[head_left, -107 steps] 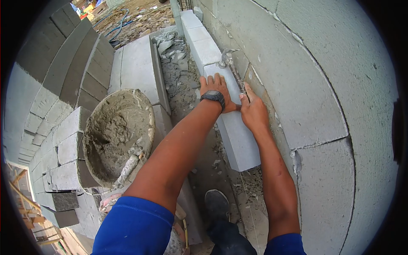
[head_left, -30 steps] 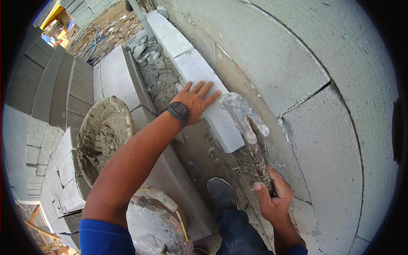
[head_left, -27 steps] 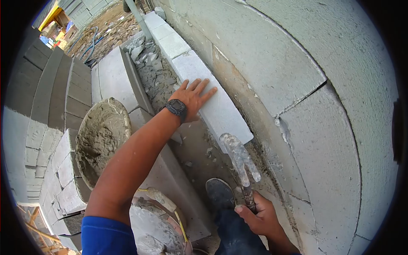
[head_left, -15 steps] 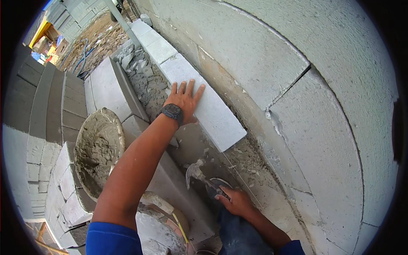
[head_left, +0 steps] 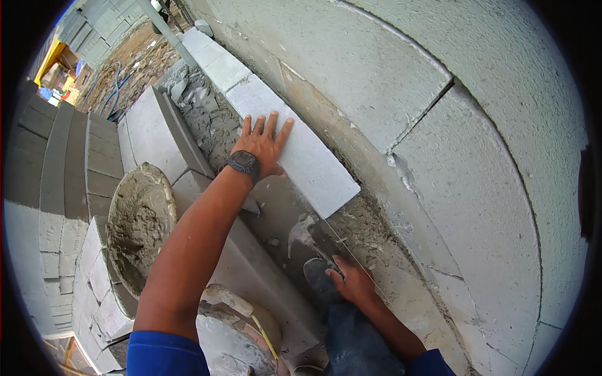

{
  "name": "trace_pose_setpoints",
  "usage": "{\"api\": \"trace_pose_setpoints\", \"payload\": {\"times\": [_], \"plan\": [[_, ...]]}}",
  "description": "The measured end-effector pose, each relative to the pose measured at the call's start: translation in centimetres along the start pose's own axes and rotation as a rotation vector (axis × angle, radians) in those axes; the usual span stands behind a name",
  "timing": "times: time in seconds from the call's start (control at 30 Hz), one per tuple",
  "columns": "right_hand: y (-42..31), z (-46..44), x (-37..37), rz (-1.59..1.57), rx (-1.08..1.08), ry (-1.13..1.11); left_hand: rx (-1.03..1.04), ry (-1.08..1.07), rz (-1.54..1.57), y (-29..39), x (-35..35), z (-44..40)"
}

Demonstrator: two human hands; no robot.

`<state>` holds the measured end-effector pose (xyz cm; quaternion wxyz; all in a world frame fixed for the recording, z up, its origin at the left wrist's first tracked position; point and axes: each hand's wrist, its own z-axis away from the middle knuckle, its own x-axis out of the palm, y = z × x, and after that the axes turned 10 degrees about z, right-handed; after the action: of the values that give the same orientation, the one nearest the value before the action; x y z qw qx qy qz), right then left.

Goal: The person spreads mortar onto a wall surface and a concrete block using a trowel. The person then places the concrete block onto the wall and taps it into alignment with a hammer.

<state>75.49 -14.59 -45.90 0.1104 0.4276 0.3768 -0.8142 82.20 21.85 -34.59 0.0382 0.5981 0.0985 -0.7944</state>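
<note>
My left hand, a dark watch on its wrist, lies with spread fingers on the top of a pale grey block. Its thumb reaches down the block's near side. That block is the nearest in a low row along the wall. My right hand is wrapped round the handle of a claw hammer, whose mortar-smeared head points up and left, a little short of the block's near end. A thin string runs from that end down past my right hand.
A bucket of wet mortar stands left of my left arm. Below it is another mortar-crusted container with a yellow strip. More blocks are at the left, rubble beside the row, and a tall block wall on the right.
The hammer and my right hand have shifted slightly up and right, bringing the hammer head closer to the block's end. My left hand stays on the block; the view has moved slightly.
</note>
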Motion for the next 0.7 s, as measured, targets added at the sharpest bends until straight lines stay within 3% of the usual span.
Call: {"api": "trace_pose_setpoints", "payload": {"times": [0.13,0.43,0.57,0.7], "plan": [[0.8,0.3,1.4,-0.07,0.016,-0.04,-0.001,0.003,0.006,0.0,0.1,0.1],[0.9,-0.6,2.9,0.08,0.131,-0.268,-0.02,-0.043,0.06,-0.3,-0.1,0.1],[0.8,-1.1,3.3,0.134,0.071,-0.242,-0.017,-0.068,-0.004,-1.9,-0.1,0.4],[-1.8,-2.5,1.1,0.129,0.022,-0.148,0.02,0.04,-0.067,-3.7,-0.6,2.3]]}}
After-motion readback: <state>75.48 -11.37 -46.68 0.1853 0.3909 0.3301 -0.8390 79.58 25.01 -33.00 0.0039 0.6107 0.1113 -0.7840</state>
